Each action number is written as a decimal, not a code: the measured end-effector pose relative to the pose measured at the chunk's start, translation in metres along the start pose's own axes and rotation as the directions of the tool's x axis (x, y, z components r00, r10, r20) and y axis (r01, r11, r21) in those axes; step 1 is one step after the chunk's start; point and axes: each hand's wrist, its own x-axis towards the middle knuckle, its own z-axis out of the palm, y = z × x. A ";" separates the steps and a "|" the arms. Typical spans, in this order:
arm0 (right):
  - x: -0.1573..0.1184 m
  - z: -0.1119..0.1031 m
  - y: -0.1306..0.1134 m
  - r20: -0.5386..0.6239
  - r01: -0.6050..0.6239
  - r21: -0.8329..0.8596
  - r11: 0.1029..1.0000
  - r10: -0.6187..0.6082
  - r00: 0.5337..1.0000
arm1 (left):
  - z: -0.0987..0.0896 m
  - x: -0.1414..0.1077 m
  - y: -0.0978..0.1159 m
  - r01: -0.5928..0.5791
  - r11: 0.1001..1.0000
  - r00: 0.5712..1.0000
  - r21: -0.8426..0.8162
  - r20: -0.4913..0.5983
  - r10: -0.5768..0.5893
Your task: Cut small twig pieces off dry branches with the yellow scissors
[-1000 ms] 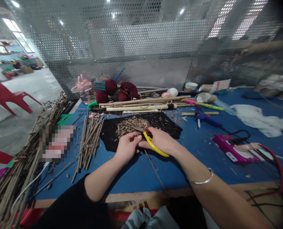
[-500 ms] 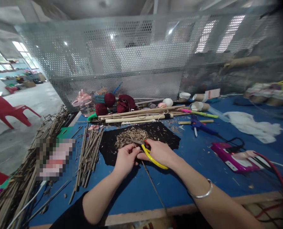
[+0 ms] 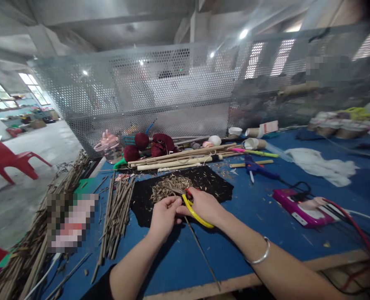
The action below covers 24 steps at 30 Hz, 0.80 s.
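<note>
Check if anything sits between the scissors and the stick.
No other object visible there. Left hand and right hand cover the stick's far end near the scissors, so contact can't be told.

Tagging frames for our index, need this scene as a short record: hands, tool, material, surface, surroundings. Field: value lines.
left hand: the left hand pinches a thin stick, grip partly hidden
right hand: the right hand holds scissors
tool detail: yellow handle, blades pointing over the pile
material: pile of short brown pieces on a black cloth
stock: loose sticks left of the cloth
surface: blue table
right side: blue glue gun, purple power strip
behind: perforated metal screen
</note>
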 end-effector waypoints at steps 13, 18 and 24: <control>0.003 -0.003 0.001 0.034 -0.038 -0.086 0.996 0.041 0.999 | -0.004 0.004 -0.002 -0.038 0.999 0.999 -0.014 -0.011 0.038; -0.002 -0.008 0.000 0.062 0.002 -0.044 0.999 0.000 0.998 | -0.005 0.004 -0.001 -0.089 0.996 0.996 -0.014 0.017 0.090; -0.001 -0.007 0.000 0.066 0.015 -0.053 0.999 -0.012 0.998 | -0.006 0.004 -0.002 -0.096 0.995 0.995 0.010 0.034 0.096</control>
